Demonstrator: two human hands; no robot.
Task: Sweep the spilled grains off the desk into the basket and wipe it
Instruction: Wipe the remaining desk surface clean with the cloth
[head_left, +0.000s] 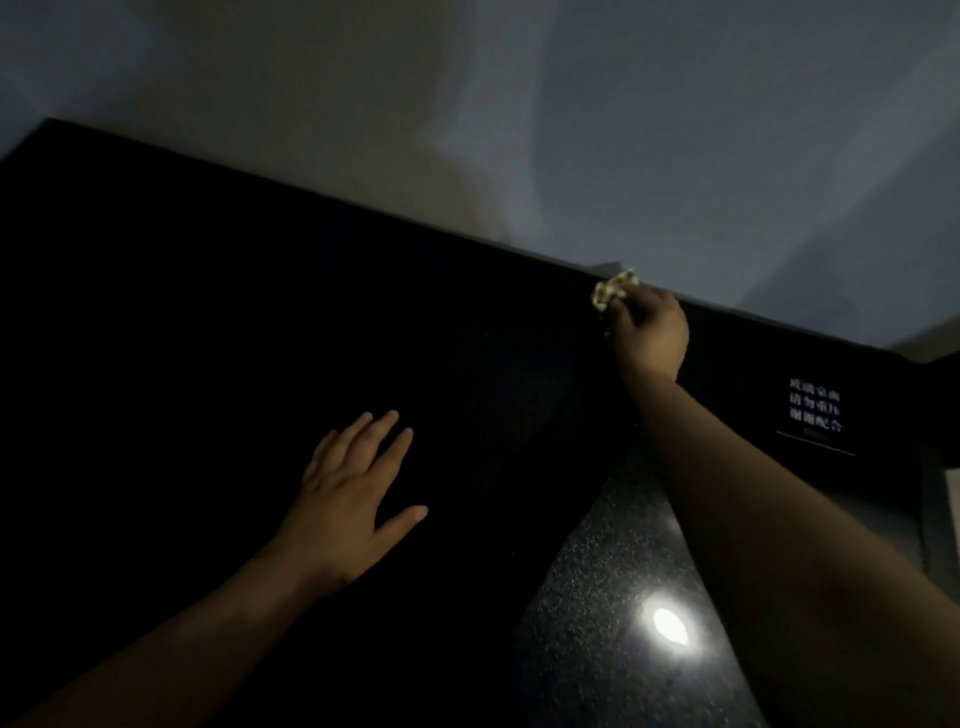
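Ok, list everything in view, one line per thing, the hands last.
glossy black desk: one, black, fills the lower frame, far edge along the wall.
crumpled pale wad, cloth or paper: one, pale yellowish, at the desk's far edge.
white printed notice: one, white characters, desk's right end.
bright round light reflection: one, white, on the desk's speckled near part.
grey wall: one, grey, behind the desk.
left hand: one, fingers straight and spread, over the desk's middle.
right hand: one, gripping the wad.
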